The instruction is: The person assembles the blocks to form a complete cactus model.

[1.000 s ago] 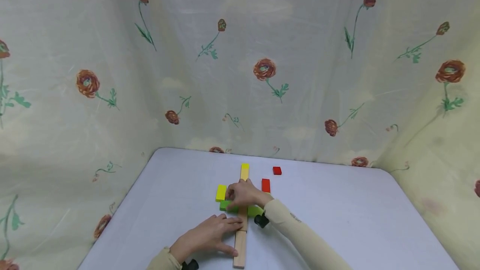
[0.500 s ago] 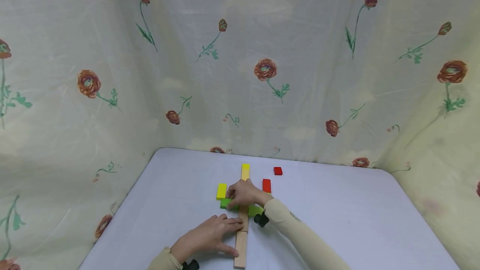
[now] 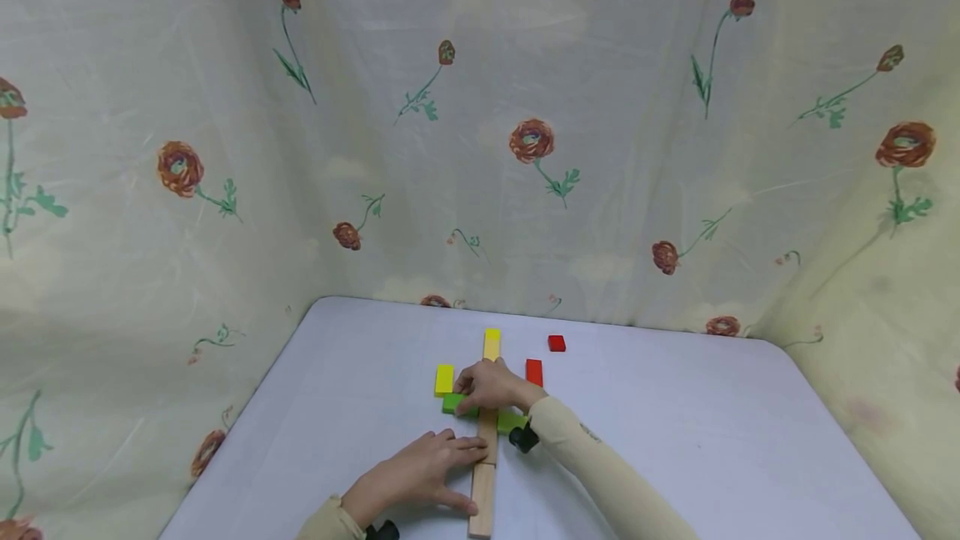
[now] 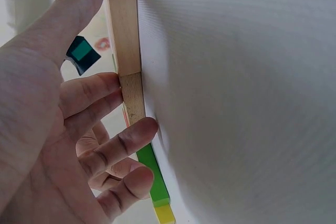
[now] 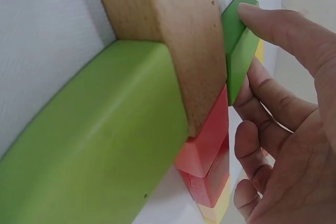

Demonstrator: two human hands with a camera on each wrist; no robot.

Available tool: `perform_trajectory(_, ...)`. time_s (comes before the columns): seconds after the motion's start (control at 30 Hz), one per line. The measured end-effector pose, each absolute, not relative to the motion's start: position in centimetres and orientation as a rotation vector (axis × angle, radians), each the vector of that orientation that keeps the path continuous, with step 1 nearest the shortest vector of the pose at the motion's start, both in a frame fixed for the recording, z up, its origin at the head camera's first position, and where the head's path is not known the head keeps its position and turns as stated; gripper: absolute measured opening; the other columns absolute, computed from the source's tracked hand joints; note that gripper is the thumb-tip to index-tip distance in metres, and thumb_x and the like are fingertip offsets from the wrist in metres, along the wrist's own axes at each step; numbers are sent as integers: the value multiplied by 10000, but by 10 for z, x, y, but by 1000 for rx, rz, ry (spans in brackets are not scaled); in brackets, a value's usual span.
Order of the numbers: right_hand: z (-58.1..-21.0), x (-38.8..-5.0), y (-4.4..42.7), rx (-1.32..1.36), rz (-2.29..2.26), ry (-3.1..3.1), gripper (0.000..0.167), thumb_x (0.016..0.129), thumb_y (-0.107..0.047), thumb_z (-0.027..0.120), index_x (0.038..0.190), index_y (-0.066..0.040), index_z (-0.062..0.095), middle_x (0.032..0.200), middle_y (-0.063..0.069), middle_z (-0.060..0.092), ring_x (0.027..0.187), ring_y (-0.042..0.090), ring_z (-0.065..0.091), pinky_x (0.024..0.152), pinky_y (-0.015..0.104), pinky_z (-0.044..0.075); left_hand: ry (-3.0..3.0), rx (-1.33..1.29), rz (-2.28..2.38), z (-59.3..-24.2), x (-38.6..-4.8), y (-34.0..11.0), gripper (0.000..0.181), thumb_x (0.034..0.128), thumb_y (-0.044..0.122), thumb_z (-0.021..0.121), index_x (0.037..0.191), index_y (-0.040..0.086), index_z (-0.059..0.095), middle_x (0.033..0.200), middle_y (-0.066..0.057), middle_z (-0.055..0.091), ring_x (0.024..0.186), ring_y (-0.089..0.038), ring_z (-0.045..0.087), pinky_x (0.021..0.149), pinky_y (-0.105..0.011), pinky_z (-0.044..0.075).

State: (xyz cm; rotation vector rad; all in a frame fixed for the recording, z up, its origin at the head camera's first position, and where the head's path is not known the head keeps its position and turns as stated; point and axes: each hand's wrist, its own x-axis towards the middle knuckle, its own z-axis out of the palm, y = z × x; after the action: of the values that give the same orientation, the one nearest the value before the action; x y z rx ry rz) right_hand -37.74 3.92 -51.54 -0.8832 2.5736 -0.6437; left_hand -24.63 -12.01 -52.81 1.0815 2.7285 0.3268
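My left hand rests spread along the left side of two plain wooden blocks laid end to end. Its thumb touches the near wooden block and its fingertips touch the farther wooden block. My right hand pinches the left green block between thumb and fingers, beside the wooden block's far end. A second green block lies on the other side of that wood. Red blocks continue the line beyond it, hidden under my right hand in the head view. A yellow block lies against the held green block's far side.
At the line's far end is a yellow block. Right of it lie a red block and a smaller red block. All stand on a white table, with a flowered curtain around its back and sides.
The left green block and the yellow block against it have shifted slightly away from me, with my right hand pinching the green one. My left hand has stayed on the wooden blocks.
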Motion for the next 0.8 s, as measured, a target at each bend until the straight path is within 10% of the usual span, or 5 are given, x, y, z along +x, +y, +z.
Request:
perform_trajectory(0.47, -518, -382, 38, -881, -644, 2645, 260, 790, -449, 766, 946, -255, 689, 875, -154, 651, 911, 94, 511, 927, 409, 284, 2713, 1078, 350, -527, -246, -119, 761, 783, 699, 595, 1400, 261, 515, 1460, 111, 472, 1168, -144, 526, 904, -367, 497)
perform_trajectory(0.8, -510, -390, 25, -956, -634, 2771, 481, 886, -355, 683, 1309, -139, 604, 1364, 64, 564, 1238, 291, 433, 954, 452, 326, 2732, 1092, 334, -528, -246, -120, 764, 777, 707, 593, 1393, 260, 526, 1445, 117, 487, 1121, -117, 534, 855, -319, 495)
